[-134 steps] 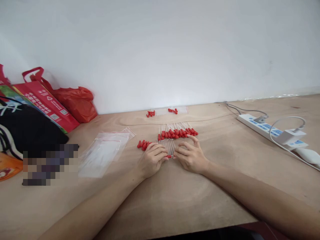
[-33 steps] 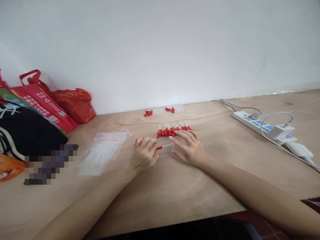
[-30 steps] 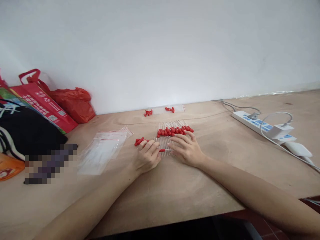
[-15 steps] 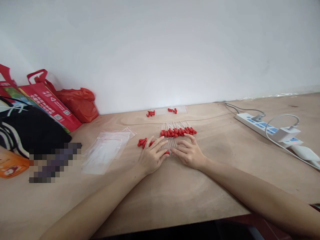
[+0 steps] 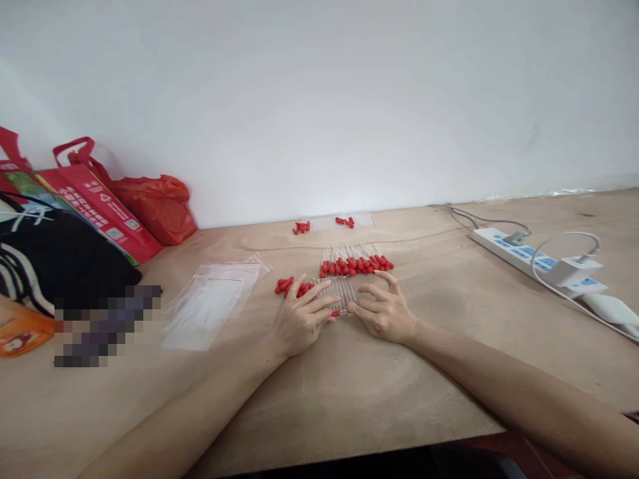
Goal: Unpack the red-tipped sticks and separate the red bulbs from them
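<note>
Pinching a small red cap (image 5: 335,313) between thumb and fingertips, my left grip (image 5: 303,320) is closed down narrow, its upper fingers fanned out past the cap. My right grip (image 5: 383,311) faces it just to the right, fingers curled and thumb close to the forefinger; whether it has hold of a clear tube at the cap's right side I can't fairly tell, as the parts are tiny and my fingers cover some of them.

Between my two grips and just beyond the cap, a row of clear tubes (image 5: 339,291) lies side by side on the wooden counter (image 5: 424,392). Loose red caps (image 5: 283,285) lie beyond my left grip, partly hidden by its fingers. Past both grips, a row of capped tubes (image 5: 354,265) has its red ends turned toward me. Farther out, near the wall (image 5: 319,113), sits a small red cluster (image 5: 301,227).

To the left of my left grip, clear zip bags (image 5: 210,306) lie flat, and well beyond them rest a red shopping bag (image 5: 97,209) and a black bag (image 5: 70,259). Well right of my right grip stretches a white power strip (image 5: 524,255).
</note>
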